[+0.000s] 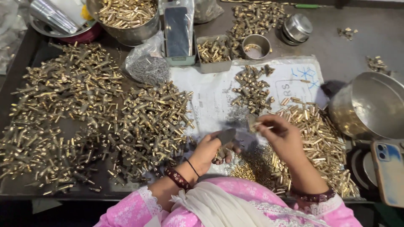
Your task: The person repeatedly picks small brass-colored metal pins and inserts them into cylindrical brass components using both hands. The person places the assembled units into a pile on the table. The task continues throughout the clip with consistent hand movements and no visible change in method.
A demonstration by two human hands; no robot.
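My left hand (210,149) is closed around a small brass fitting (225,138) just above my lap, over the white sheet (210,96). My right hand (282,136) pinches a thin pin-like piece (263,125) between thumb and fingers, close to the fitting's end. A big heap of brass T-shaped fittings (84,113) spreads to my left. A pile of short brass tubes (315,138) lies under and right of my right hand. A smaller cluster of fittings (252,90) sits on the sheet ahead of my hands.
A large steel bowl (370,105) stands at the right, with a phone (389,170) below it. At the back are a steel pot of brass pieces (126,17), a small tray of parts (213,52), a steel cup (256,45), a plastic bag of springs (147,67) and another phone (177,29).
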